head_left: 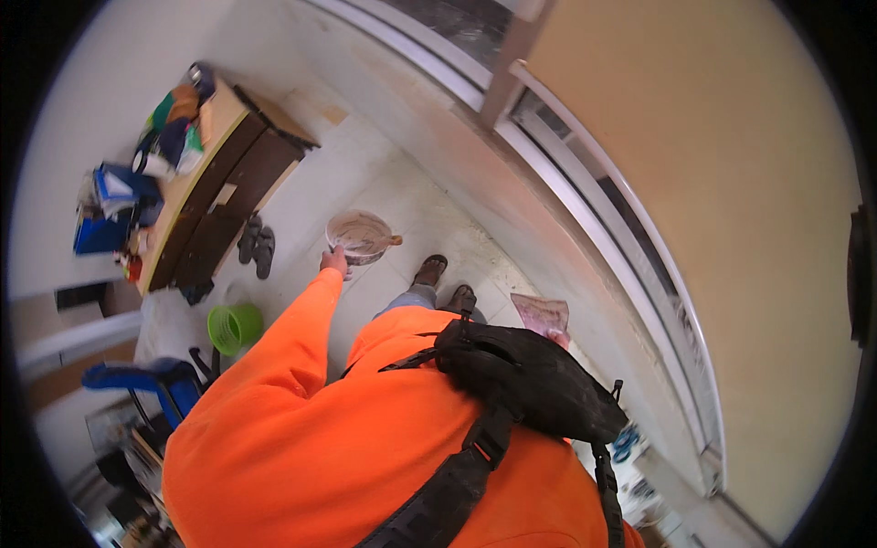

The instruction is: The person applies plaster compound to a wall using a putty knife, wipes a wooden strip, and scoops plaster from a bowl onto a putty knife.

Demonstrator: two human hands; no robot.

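Note:
My left hand [336, 260] is closed on the near rim of a round tub [370, 228] with a pale, muddy coating inside and a brown object at its right edge. My right hand [555, 336], partly hidden by the black bag on my chest, holds a flat, smeared square tool [534, 310] low beside the wall. Below, my feet in dark sandals [431, 269] stand on the pale tiled floor [384, 164].
A wooden desk [224, 192] piled with folders and items stands at the left, with loose sandals [260, 247] beside it. A green bin [235, 324] and blue chair [178, 388] are at lower left. A ledged wall with sliding windows [594, 210] runs along the right.

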